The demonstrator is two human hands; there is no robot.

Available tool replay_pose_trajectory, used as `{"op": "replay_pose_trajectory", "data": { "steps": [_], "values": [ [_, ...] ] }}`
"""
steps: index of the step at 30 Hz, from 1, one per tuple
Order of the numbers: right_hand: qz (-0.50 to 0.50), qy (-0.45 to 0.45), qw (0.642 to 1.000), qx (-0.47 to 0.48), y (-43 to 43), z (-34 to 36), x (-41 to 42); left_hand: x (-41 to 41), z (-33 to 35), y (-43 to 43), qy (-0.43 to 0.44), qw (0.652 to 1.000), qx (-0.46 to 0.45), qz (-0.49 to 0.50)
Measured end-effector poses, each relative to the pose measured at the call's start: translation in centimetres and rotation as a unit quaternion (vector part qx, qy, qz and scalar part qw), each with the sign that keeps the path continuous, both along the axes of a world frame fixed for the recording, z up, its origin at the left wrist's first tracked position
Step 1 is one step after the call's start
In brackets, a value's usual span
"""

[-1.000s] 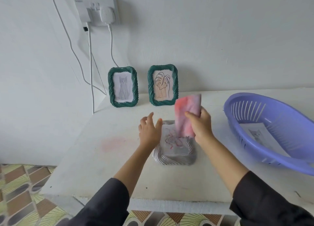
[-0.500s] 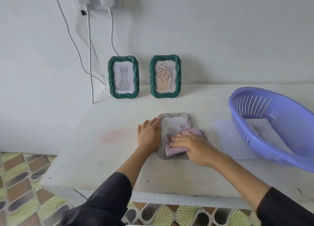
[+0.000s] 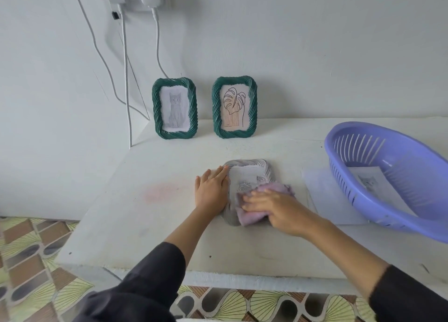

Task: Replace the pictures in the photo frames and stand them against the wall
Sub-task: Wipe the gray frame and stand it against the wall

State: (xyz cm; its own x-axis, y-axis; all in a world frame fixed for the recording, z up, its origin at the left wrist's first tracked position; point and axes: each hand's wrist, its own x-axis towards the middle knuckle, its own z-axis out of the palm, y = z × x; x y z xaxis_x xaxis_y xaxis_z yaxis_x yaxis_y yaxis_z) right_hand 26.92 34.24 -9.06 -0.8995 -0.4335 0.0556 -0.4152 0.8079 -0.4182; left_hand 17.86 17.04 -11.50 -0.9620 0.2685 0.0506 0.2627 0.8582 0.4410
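Patterned floor tiles (image 3: 24, 261) show at the left. A green cat frame (image 3: 174, 109) and a green leaf frame (image 3: 234, 107) stand against the far white wall (image 3: 315, 55). On the white table (image 3: 145, 224), the left hand (image 3: 212, 191) lies flat, fingers straight against the grey frame (image 3: 247, 174)'s left edge. The right hand (image 3: 274, 207) presses a lilac cloth (image 3: 249, 216) onto it with flattened fingers. A purple basket (image 3: 412, 176) sits right.
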Motion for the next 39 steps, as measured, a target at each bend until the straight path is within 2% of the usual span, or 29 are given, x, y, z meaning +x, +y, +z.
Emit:
{"op": "replay_pose_trajectory", "data": {
  "steps": [6,9,12,14,17,20,22,27,31,33,34,35,37,39],
  "values": [
    [-0.168,0.058,0.984,0.026,2.6,0.4,-5.0,0.0,0.0,0.0,-0.012,1.0,-0.007,-0.003],
    [-0.121,0.041,0.992,0.022,0.3,-0.4,-5.7,-0.1,0.0,0.0,-0.015,1.0,-0.009,-0.001],
    [-0.044,0.007,0.999,0.018,0.1,-0.5,-2.4,-0.1,0.0,-0.1,-0.014,1.0,-0.01,-0.003],
    [-0.027,0.004,1.0,0.013,1.6,-0.1,-0.1,-0.1,0.1,0.0,-0.016,1.0,-0.006,-0.004],
    [-0.096,0.016,0.994,0.059,3.3,1.2,-1.0,-0.2,0.2,0.0,-0.017,1.0,-0.001,-0.005],
    [-0.167,0.039,0.982,0.076,1.4,2.0,-4.5,-0.1,0.1,0.1,-0.018,1.0,-0.003,-0.004],
    [-0.152,0.031,0.986,0.063,-0.7,1.8,-5.8,-0.1,0.0,0.0,-0.017,1.0,-0.002,-0.002],
    [-0.015,0.008,0.999,0.033,-1.6,0.3,-2.2,-0.2,-0.1,-0.1,0.003,1.0,0.009,-0.004],
    [-0.065,0.003,0.996,0.064,2.0,1.2,0.0,-0.4,0.1,0.0,-0.012,1.0,0.024,-0.005],
    [-0.142,-0.003,0.99,0.006,3.0,2.3,-0.7,-0.5,0.8,0.3,-0.042,0.998,0.036,0.003],
    [-0.2,0.001,0.976,-0.081,3.2,3.1,-1.1,-0.4,1.3,0.5,-0.047,0.997,0.049,0.019],
    [-0.261,0.011,0.947,-0.186,3.4,3.9,-1.6,-0.1,2.0,0.8,-0.04,0.995,0.076,0.043],
    [-0.347,0.014,0.861,-0.372,3.3,5.6,-2.2,1.4,4.3,2.0,-0.001,0.98,0.179,0.088],
    [-0.367,-0.036,0.775,-0.513,2.3,6.9,-2.5,3.4,6.9,3.9,0.026,0.958,0.273,0.08]
  ]
}}
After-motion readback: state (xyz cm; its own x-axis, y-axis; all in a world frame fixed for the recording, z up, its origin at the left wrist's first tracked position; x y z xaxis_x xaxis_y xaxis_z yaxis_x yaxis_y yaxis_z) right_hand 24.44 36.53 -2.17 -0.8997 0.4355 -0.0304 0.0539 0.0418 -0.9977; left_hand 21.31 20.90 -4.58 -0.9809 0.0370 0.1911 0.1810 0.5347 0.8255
